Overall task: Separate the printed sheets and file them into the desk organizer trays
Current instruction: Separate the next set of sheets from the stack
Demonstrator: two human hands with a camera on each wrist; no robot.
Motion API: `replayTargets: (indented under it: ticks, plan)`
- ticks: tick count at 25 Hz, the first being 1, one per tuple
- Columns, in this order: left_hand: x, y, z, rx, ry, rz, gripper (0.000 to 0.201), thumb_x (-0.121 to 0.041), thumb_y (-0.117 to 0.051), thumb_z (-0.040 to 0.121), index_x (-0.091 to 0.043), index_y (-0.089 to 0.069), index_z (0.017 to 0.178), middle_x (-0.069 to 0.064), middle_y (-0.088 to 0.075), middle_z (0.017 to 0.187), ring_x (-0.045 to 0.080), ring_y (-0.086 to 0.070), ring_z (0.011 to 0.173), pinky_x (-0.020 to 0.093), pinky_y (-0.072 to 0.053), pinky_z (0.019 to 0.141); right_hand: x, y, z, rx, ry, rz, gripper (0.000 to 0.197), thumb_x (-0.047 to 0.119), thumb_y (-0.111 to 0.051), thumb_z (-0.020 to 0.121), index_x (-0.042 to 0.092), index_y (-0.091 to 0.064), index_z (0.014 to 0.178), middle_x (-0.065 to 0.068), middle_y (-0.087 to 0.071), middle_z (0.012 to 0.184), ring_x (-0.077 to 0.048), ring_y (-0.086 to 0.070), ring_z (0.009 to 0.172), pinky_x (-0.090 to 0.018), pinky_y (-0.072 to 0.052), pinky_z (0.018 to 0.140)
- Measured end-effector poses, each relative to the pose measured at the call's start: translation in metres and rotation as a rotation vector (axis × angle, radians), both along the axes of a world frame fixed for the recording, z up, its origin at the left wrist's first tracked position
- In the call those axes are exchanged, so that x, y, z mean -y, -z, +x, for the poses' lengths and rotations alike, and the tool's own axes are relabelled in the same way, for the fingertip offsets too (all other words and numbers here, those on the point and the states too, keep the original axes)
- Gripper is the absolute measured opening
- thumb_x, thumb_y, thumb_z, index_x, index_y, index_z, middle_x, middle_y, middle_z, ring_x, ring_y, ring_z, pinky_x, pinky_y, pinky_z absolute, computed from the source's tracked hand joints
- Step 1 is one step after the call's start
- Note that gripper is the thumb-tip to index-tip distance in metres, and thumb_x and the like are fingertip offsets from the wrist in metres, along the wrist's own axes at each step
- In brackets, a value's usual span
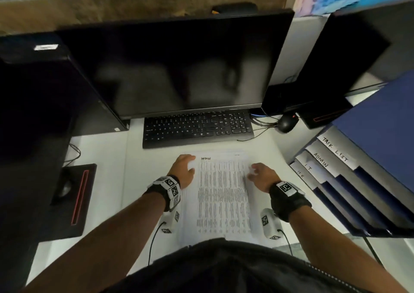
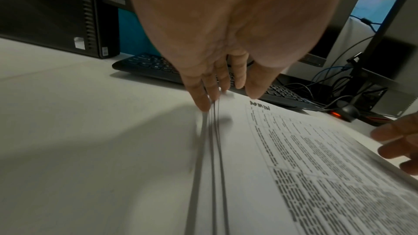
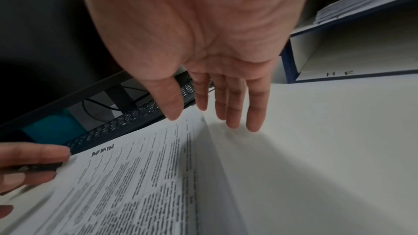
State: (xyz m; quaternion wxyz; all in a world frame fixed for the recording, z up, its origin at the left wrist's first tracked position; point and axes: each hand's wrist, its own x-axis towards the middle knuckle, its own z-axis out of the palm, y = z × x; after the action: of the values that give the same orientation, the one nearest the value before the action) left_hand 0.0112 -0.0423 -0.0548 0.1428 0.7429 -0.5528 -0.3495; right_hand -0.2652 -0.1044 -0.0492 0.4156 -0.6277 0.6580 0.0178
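A stack of printed sheets (image 1: 224, 199) lies flat on the white desk in front of the keyboard; its top sheet is a table with a handwritten heading. My left hand (image 1: 188, 164) has straight fingers (image 2: 203, 99) touching the stack's (image 2: 316, 167) left edge near the far corner. My right hand (image 1: 254, 170) is spread flat at the right edge, thumb over the paper (image 3: 135, 176) and fingers (image 3: 233, 113) just beside it. Neither hand grips a sheet. The blue desk organizer (image 1: 380, 136) stands at the right with trays labelled TASK LIST, ADMIN, IT and HR (image 3: 339, 73).
A black keyboard (image 1: 198, 128) and dark monitor (image 1: 174, 68) sit just behind the sheets. A mouse (image 1: 285, 123) and cables lie at the back right. A black computer tower (image 1: 44, 95) stands at the left, with a black pad (image 1: 74, 198) before it.
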Motion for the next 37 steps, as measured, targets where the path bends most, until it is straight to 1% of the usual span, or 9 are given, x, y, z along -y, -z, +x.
replayTargets:
  ticks: [4,9,13,18,24,28,33,35,37]
  plan:
    - [0.003,-0.002,0.004,-0.052,0.016,0.016,0.053,-0.012,-0.051,0.093,-0.013,-0.035,0.143,0.001,-0.028,0.151,0.018,-0.032,0.138,0.030,-0.023,0.116,0.003,0.001,0.014,-0.038,0.018,0.048,0.050,0.031,-0.055,0.090,0.017,-0.040,0.136,-0.012,-0.049,0.135,-0.029,-0.050,0.119,-0.030,-0.038,0.098]
    - [0.005,0.000,0.014,-0.131,0.008,0.053,0.053,-0.014,-0.058,0.090,-0.013,-0.040,0.140,0.006,-0.034,0.142,0.022,-0.046,0.126,0.032,-0.037,0.108,-0.002,0.000,0.026,-0.019,0.008,0.055,0.052,0.032,-0.055,0.091,0.016,-0.038,0.138,-0.012,-0.046,0.139,-0.027,-0.053,0.116,-0.026,-0.038,0.091]
    - [0.006,0.002,0.020,-0.124,-0.014,0.032,0.054,-0.012,-0.060,0.089,-0.010,-0.040,0.139,0.006,-0.036,0.135,0.021,-0.048,0.122,0.028,-0.038,0.106,-0.007,-0.003,0.031,-0.037,0.042,0.047,0.057,0.031,-0.058,0.090,0.015,-0.034,0.139,-0.013,-0.047,0.138,-0.029,-0.049,0.120,-0.031,-0.038,0.097]
    - [0.010,0.004,0.032,-0.092,0.048,0.100,0.060,-0.020,-0.061,0.089,-0.012,-0.035,0.143,0.001,-0.030,0.141,0.020,-0.043,0.127,0.032,-0.033,0.111,-0.002,-0.005,0.040,-0.092,0.193,-0.054,0.061,0.022,-0.060,0.085,0.013,-0.031,0.138,-0.012,-0.058,0.126,-0.030,-0.052,0.117,-0.033,-0.041,0.095]
    - [0.008,0.004,0.045,-0.075,0.072,0.078,0.051,-0.017,-0.063,0.087,-0.014,-0.046,0.135,0.004,-0.039,0.129,0.018,-0.047,0.120,0.020,-0.033,0.102,-0.004,-0.007,0.054,-0.103,0.169,-0.049,0.059,0.022,-0.060,0.086,0.012,-0.032,0.137,-0.010,-0.061,0.122,-0.029,-0.052,0.117,-0.032,-0.040,0.096]
    - [0.006,-0.001,0.045,-0.060,0.047,0.074,0.052,-0.016,-0.063,0.085,-0.014,-0.045,0.134,0.006,-0.044,0.127,0.020,-0.047,0.118,0.025,-0.034,0.101,-0.010,-0.006,0.052,-0.111,0.176,-0.023,0.057,0.023,-0.059,0.087,0.012,-0.033,0.137,-0.009,-0.059,0.126,-0.028,-0.052,0.118,-0.033,-0.040,0.096]
    - [0.005,-0.005,0.036,-0.066,0.068,-0.010,0.032,-0.019,-0.065,0.085,-0.017,-0.059,0.117,0.002,-0.052,0.112,0.015,-0.052,0.096,0.021,-0.039,0.088,-0.006,-0.012,0.049,-0.098,0.194,-0.010,0.053,0.021,-0.057,0.087,0.013,-0.037,0.136,-0.011,-0.058,0.125,-0.029,-0.053,0.114,-0.034,-0.042,0.095]
    - [0.008,-0.012,0.031,-0.103,0.117,-0.022,0.020,-0.021,-0.065,0.086,-0.019,-0.065,0.106,0.001,-0.061,0.101,0.015,-0.057,0.087,0.022,-0.045,0.081,-0.004,-0.015,0.050,-0.051,0.108,-0.128,0.049,0.020,-0.058,0.087,0.015,-0.042,0.133,-0.010,-0.059,0.125,-0.027,-0.053,0.115,-0.032,-0.041,0.096]
    - [0.010,-0.022,0.024,-0.177,0.143,-0.036,0.012,-0.021,-0.066,0.086,-0.021,-0.068,0.098,-0.002,-0.065,0.094,0.015,-0.060,0.083,0.020,-0.047,0.073,-0.002,-0.024,0.055,0.039,-0.080,-0.334,0.043,0.023,-0.060,0.088,0.019,-0.049,0.129,-0.006,-0.058,0.125,-0.023,-0.052,0.116,-0.033,-0.039,0.098]
